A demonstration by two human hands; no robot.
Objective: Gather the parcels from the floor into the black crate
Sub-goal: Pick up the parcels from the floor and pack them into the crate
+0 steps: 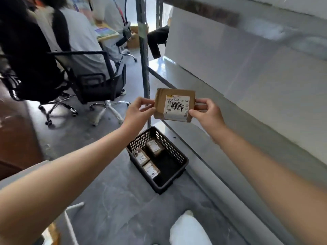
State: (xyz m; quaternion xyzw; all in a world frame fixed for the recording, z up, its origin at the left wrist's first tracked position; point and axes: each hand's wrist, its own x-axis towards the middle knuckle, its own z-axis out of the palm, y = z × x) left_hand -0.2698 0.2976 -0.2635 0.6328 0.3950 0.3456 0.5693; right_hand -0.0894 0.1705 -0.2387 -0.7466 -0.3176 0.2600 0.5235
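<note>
I hold a small brown cardboard parcel [174,105] with a white shipping label up in front of me, well above the floor. My left hand [139,112] pinches its left edge and my right hand [206,112] pinches its right edge. Below it on the grey floor stands the black perforated crate [178,154], open at the top. Three similar labelled parcels lie inside the crate: one at the far side [154,146], one at the left [141,156] and one nearer me [151,169]. The right part of the crate floor is bare.
A grey metal shelf unit [230,103] runs along the right, its upright post [144,50] just behind the parcel. People sit on black office chairs [92,80] at the left. A white bag [187,228] lies on the floor near me.
</note>
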